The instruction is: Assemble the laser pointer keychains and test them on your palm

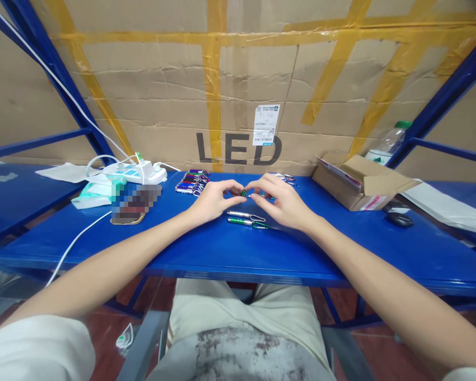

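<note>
My left hand (215, 200) is closed, with a small green metal tube (243, 193) pinched between thumb and fingertips. My right hand (280, 201) is bent in a pinch right beside it; a tiny pale piece seems to be at its fingertips, too small to name. Just below the hands, two slim pen-shaped keychain lights lie side by side on the table: a silver one (239, 214) and a green one (239, 221), each with a carabiner clip at its right end. My fingers partly hide something green behind my right hand.
On the blue table (222, 254), several coloured keychain lights (188, 182) lie back left, others (287, 179) back right. A phone (137, 206), a power strip (154, 174) with cables and a green-white packet (93, 196) stand left. An open carton (353, 182) and a black mouse (399, 218) are right.
</note>
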Demonstrator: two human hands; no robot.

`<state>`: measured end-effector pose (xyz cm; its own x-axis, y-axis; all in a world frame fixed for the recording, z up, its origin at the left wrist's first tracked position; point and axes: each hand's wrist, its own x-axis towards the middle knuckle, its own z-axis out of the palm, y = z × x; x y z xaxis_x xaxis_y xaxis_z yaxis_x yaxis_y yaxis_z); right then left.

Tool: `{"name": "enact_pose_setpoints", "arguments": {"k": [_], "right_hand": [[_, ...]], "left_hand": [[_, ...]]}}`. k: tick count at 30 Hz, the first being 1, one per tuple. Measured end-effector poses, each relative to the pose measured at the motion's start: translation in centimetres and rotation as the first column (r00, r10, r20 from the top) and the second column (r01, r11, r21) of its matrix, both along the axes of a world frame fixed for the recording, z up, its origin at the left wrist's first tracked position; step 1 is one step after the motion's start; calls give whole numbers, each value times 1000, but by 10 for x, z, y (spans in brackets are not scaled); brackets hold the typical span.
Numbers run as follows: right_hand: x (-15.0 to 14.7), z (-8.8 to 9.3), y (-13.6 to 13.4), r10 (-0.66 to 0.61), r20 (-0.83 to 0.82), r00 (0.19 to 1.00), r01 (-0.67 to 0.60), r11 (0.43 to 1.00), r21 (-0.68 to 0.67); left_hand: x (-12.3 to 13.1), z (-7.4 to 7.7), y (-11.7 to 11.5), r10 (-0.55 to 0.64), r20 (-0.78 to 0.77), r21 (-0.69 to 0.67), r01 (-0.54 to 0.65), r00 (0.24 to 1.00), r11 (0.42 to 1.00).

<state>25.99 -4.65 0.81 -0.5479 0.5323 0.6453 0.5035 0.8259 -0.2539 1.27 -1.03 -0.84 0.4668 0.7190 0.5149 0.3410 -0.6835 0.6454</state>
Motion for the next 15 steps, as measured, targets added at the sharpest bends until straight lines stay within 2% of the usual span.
{"name": "enact_pose_setpoints", "arguments": {"k": [7,15], "right_hand": [[2,-3,7,-124,-63,990,124,992,-11],[14,-32,33,-278,293,915,298,954,-24]], "left_hand": [[-1,4,-2,-6,-29,65,8,1000,998],[-3,1,4,22,-50,67,-19,998,998]]}}
